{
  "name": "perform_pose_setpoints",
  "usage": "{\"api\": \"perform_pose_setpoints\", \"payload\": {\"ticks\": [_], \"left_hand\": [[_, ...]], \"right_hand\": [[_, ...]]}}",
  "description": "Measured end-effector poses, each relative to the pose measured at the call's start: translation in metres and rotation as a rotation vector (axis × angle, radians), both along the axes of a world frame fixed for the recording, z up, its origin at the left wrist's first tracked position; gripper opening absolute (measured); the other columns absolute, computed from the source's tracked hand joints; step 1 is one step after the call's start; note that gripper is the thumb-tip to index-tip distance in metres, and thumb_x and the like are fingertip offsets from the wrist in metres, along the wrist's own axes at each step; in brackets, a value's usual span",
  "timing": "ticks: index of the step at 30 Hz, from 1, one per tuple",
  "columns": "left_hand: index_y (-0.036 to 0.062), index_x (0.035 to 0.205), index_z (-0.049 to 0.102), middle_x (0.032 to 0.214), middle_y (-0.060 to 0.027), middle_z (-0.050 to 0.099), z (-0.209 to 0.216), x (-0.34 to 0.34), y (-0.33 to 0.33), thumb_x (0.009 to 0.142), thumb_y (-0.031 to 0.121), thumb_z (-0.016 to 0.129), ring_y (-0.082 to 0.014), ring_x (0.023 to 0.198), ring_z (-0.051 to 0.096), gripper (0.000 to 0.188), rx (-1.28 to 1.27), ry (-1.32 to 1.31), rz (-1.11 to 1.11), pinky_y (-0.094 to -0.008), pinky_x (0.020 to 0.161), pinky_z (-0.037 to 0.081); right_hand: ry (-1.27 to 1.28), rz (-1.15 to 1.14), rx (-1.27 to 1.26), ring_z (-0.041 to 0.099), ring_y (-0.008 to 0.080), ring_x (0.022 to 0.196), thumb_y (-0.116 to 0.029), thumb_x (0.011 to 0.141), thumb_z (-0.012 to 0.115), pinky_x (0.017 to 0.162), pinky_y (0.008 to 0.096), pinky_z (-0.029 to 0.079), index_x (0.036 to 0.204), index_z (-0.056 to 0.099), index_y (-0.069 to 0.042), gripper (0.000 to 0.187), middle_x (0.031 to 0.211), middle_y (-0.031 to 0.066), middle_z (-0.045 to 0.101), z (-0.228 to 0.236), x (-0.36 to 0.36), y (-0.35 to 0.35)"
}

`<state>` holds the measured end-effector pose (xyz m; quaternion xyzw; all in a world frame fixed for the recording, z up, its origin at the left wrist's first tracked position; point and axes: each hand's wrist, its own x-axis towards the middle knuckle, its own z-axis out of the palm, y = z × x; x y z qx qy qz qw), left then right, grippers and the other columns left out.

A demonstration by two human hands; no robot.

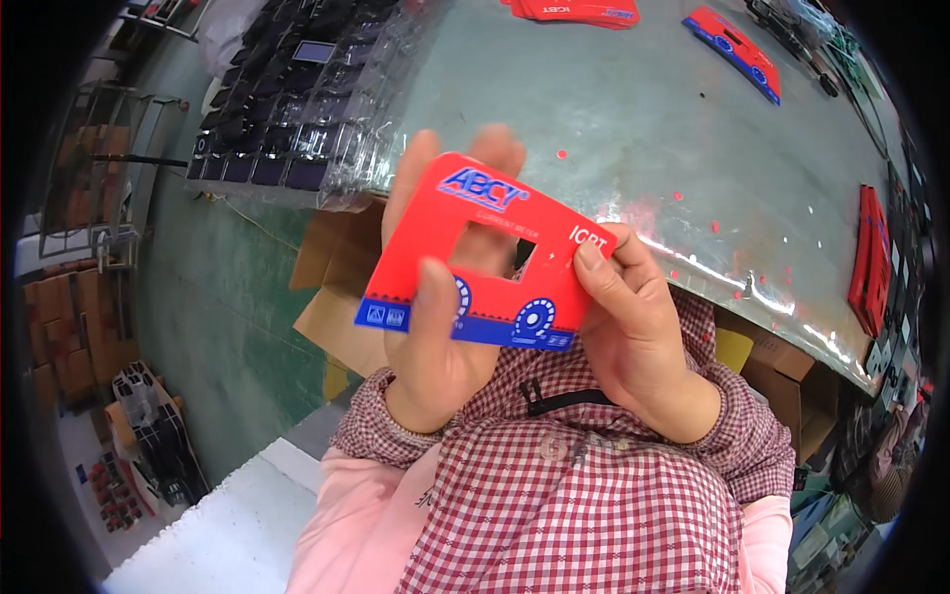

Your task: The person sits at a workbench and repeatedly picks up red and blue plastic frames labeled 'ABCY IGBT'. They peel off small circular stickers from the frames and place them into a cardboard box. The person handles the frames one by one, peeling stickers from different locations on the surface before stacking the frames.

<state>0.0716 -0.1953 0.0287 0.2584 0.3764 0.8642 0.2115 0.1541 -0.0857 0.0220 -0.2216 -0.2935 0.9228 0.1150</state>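
Note:
A red and blue printed faceplate [495, 247] with a rectangular window and two round dial marks is held up at a tilt, in front of my chest. My right hand [638, 322] pinches its right edge, thumb on the front and fingers behind. My left hand [435, 327], smeared by motion, has its thumb over the lower left of the front and its fingers stretched out behind, rising past the top edge. Part of that hand shows through the window. The panel hides most of the left palm.
More faceplates lie on the green table [495, 89]: a stack [579, 12] at the far edge, a single one [734, 51] at upper right and a pile [869, 262] at right. Small red discs [677, 196] are scattered about. Dark plastic-wrapped units [297, 109] stand at upper left.

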Motion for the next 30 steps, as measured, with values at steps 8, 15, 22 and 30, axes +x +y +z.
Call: {"api": "perform_pose_setpoints", "payload": {"ticks": [8, 15, 22, 30], "left_hand": [[-0.0096, 0.138, 0.033, 0.144, -0.0291, 0.033, 0.002, -0.011, -0.022, 0.099, 0.038, 0.041, -0.0346, 0.130, 0.042, 0.062, -0.162, -0.235, -0.365, -0.0438, 0.107, 0.035], [-0.0094, 0.131, 0.042, 0.137, -0.0294, 0.042, -0.004, -0.009, -0.025, 0.094, 0.028, 0.052, -0.0313, 0.120, 0.052, 0.053, -0.201, -0.288, -0.222, -0.0427, 0.100, 0.044], [-0.0027, 0.113, 0.057, 0.100, -0.0083, 0.066, -0.025, 0.001, -0.048, 0.090, 0.002, 0.054, -0.0125, 0.091, 0.062, 0.024, -0.338, -0.390, -0.012, -0.0270, 0.082, 0.050], [-0.0035, 0.106, 0.059, 0.094, -0.0071, 0.065, -0.062, 0.008, -0.072, 0.089, 0.001, 0.049, -0.0105, 0.085, 0.061, 0.021, -0.421, -0.442, 0.199, -0.0244, 0.077, 0.049]], "right_hand": [[0.022, 0.585, 0.517, 0.061, 0.0079, 0.078, -0.010, 0.087, 0.068, 0.071, 0.0239, 0.049, 0.105, 0.062, 0.002, 0.023, 0.088, 0.0040, 0.067, 0.016, -0.004, 0.034], [-0.034, 0.476, 0.676, 0.059, 0.0065, 0.065, -0.013, 0.087, 0.069, 0.060, 0.0240, 0.049, 0.089, 0.070, 0.000, 0.013, 0.071, 0.0039, 0.067, 0.011, -0.007, 0.009], [-0.004, 0.359, 0.796, 0.059, 0.0082, 0.060, -0.011, 0.087, 0.067, 0.054, 0.0263, 0.048, 0.091, 0.070, 0.001, 0.012, 0.069, 0.0079, 0.066, -0.020, -0.011, -0.016], [-0.015, 0.517, 0.986, 0.063, 0.0207, 0.054, -0.013, 0.086, 0.067, 0.051, 0.0309, 0.048, 0.088, 0.069, -0.001, 0.012, 0.065, 0.0154, 0.062, -0.052, -0.025, -0.038]]}}
